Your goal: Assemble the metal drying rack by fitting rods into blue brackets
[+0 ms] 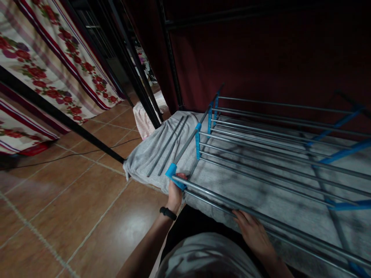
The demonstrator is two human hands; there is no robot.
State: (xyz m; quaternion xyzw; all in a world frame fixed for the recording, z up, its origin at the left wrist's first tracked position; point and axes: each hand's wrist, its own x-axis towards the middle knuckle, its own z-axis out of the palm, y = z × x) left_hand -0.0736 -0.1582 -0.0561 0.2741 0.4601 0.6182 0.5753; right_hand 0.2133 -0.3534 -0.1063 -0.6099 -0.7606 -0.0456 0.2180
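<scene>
A rack of grey metal tubes (278,150) with blue plastic connectors lies across a grey cloth (188,119) in front of me. My left hand (175,191), with a black band on its wrist, closes around the blue corner connector (171,170) at the rack's near left corner; the rack partly hides its fingers. My right hand (251,229) is at the near side of the rack, its fingers over the lower front tube (214,204), just beneath the thicker upper front tube (220,196). Two loose metal tubes (166,148) lie side by side on the cloth, left of the rack.
Black metal posts (139,85) stand at the left, and a slanting black bar (87,135) reaches the cloth's corner. Dark red fabric (261,65) hangs behind the rack. Floral curtains (58,58), a tiled floor (95,200) and a thin cable (72,154) are on the left.
</scene>
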